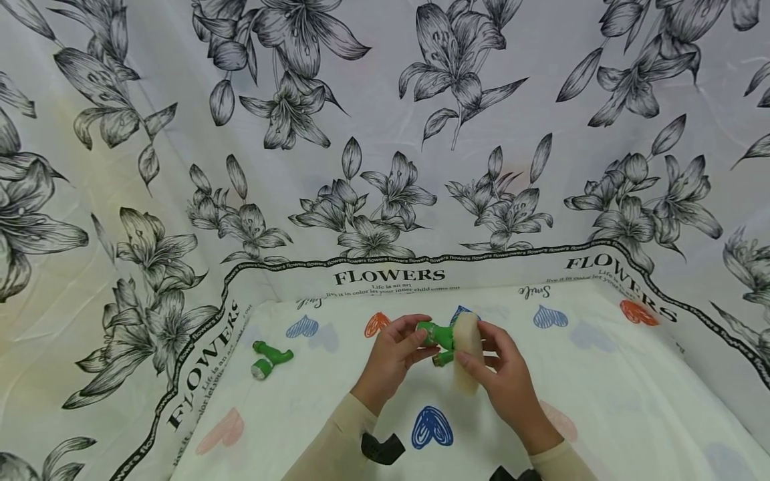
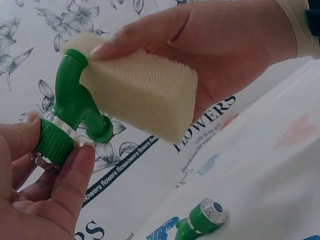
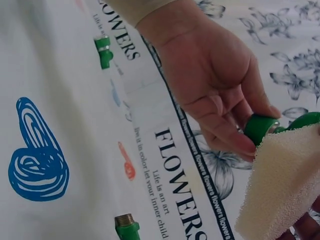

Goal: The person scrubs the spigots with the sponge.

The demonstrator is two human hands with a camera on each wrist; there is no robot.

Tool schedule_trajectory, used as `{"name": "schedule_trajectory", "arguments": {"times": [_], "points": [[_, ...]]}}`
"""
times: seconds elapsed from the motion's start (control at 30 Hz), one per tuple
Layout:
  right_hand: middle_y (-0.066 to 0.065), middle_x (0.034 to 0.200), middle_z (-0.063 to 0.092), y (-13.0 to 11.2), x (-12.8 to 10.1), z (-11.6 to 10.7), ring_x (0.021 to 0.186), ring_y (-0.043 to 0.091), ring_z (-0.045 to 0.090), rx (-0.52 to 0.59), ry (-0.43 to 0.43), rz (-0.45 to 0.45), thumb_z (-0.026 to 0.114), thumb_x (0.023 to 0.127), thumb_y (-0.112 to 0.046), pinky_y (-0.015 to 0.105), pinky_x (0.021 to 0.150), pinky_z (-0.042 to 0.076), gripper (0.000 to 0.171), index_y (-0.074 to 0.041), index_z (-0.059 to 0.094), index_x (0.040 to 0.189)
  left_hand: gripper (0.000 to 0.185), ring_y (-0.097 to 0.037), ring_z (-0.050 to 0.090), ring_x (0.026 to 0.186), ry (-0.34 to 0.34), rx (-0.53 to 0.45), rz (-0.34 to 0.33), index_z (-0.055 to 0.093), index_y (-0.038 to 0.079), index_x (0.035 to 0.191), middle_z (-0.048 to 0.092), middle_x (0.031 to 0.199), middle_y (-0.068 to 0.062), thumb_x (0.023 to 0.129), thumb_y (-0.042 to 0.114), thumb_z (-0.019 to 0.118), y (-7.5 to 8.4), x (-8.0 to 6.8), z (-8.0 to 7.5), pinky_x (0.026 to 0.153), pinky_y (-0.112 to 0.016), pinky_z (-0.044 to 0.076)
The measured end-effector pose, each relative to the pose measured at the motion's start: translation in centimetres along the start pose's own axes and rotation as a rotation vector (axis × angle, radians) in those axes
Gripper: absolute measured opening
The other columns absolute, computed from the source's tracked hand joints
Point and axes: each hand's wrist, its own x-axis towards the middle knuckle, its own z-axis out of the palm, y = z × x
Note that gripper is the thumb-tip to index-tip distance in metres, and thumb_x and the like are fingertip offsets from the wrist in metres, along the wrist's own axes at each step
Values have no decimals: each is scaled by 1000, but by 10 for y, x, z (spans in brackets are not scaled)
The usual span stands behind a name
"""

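flower-printed white cloth (image 1: 541, 100) drapes the backdrop and covers the table. above it the left hand (image 1: 391, 357) pinches the ribbed cap end of a green plastic tap fitting (image 1: 438, 334), fingers curled round it. the right hand (image 1: 508, 374) grips a cream foam sponge block (image 1: 468, 351), pressed against the fitting's threaded spout. held only at the cap, the fitting could twist or slip if the sponge pushes hard. only the left wrist view shows that contact closely; the head view alone shows where a second green tap fitting (image 1: 271, 357) lies on the table, well apart to the left.
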Motion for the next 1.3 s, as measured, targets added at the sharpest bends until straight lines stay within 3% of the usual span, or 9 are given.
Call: {"name": "schedule_trajectory", "arguments": {"times": [0.17, 0.33, 0.53, 0.93, 1.07, 1.3], "points": [[9, 141, 60, 7, 2, -4, 120, 28, 60, -105, 35, 12, 83, 100, -23, 36, 96, 56, 65, -4, 52, 154, 33, -31, 74, 112, -18, 11, 8, 66, 0, 139, 67, 125, -20, 109, 13, 70, -2, -2, 2, 100, -46, 60], [11, 141, 58, 9, 3, -8, 121, 27, 57, -167, 83, 81, 82, 101, -32, 39, 94, 54, 69, -3, 50, 155, 34, -31, 73, 113, -34, 21, 3, 66, 1, 140, 66, 127, -20, 108, 12, 71, 0, -3, 5, 100, -47, 60], [10, 141, 59, 4, -1, -5, 121, 27, 58, -112, 50, 85, 81, 103, -30, 33, 97, 55, 66, -6, 50, 155, 34, -31, 74, 112, -25, 23, 6, 66, 2, 140, 66, 127, -20, 108, 12, 71, 0, -2, 4, 100, -47, 60], [8, 136, 62, -12, -8, 0, 115, 28, 62, 67, -74, -53, 78, 101, -7, 28, 94, 58, 55, -7, 56, 152, 36, -33, 73, 114, 1, 30, -5, 67, 4, 140, 67, 127, -21, 108, 19, 72, -1, -2, -2, 100, -46, 60], [7, 136, 62, -14, -8, 2, 115, 27, 62, 55, -79, -83, 78, 100, -7, 28, 94, 58, 58, -8, 55, 153, 34, -32, 73, 113, 10, 19, 0, 67, 3, 140, 67, 125, -21, 109, 16, 71, 0, -2, -2, 100, -46, 60], [7, 138, 61, -14, -8, 2, 117, 29, 60, 27, -59, -51, 80, 99, -9, 28, 96, 57, 60, -8, 54, 154, 35, -33, 73, 113, 17, 16, 3, 66, 2, 140, 67, 126, -21, 108, 15, 72, -1, -3, -2, 100, -46, 60]]}}
